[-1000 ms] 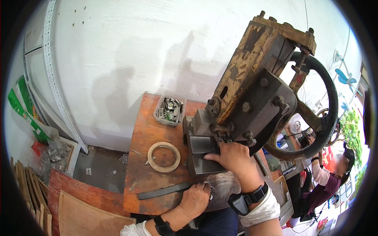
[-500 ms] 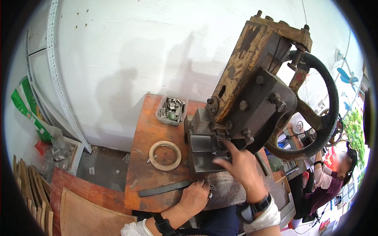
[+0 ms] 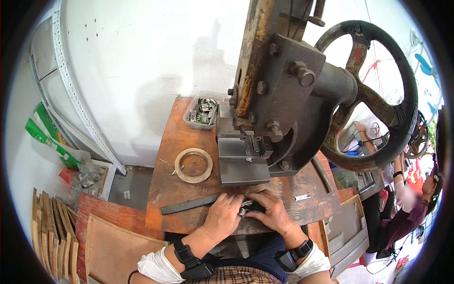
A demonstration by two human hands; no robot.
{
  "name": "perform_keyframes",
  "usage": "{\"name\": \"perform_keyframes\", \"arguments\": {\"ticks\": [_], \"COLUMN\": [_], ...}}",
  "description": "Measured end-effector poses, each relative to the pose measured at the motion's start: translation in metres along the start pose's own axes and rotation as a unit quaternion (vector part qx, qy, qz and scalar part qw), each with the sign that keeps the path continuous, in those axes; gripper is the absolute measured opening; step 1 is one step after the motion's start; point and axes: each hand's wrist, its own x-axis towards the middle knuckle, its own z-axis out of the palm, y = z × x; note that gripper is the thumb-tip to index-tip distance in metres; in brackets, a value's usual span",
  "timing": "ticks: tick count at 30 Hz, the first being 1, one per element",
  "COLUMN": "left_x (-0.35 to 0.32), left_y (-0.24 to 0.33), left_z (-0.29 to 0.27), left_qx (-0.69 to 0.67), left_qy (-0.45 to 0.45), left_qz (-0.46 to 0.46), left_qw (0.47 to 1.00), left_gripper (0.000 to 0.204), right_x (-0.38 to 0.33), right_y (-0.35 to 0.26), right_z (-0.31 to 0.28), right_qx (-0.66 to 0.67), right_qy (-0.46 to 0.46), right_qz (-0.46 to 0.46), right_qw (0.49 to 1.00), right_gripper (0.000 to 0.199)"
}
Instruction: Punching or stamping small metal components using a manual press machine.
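Both hands meet at the front edge of the wooden bench. My left hand (image 3: 222,215) is closed on small shiny metal pieces (image 3: 244,207), whose exact kind is too small to make out. From the other side my right hand (image 3: 274,213) touches the same pieces, thumb and fingers curled around them. Beside my left hand lies a flat dark metal bar (image 3: 187,205). Just beyond the hands stands a hand-wheel press (image 3: 288,90) with a steel die block (image 3: 243,173) at its foot. A small bright fragment (image 3: 248,159) rests on the die.
A clear plastic box (image 3: 202,112) of metal pieces stands at the back. On the bench (image 3: 163,177) lie a roll of tape (image 3: 177,166), a small toothed metal strip (image 3: 302,197) and a dark rod (image 3: 322,175). The press's wheel (image 3: 410,94) reaches right; another person (image 3: 411,213) sits there.
My right hand has come down from the press die to the pieces at my left hand. The view has shifted, and the toothed strip on the bench now shows.
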Motion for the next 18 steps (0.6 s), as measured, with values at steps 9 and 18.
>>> {"name": "perform_keyframes", "arguments": {"ticks": [9,18], "left_x": [0.008,0.005], "left_y": [0.001,0.001], "left_z": [-0.01,-0.018], "left_qx": [0.008,-0.025], "left_qy": [-0.035,-0.029], "left_qz": [-0.082,-0.078], "left_qw": [0.996,0.996], "left_gripper": [0.037,0.04], "right_x": [-0.004,-0.004], "right_y": [0.018,0.002], "right_z": [0.002,0.013], "right_qx": [0.02,-0.04], "right_qy": [-0.025,0.054], "right_qz": [0.023,-0.011], "right_qw": [0.999,0.998], "right_gripper": [0.049,0.049]}}
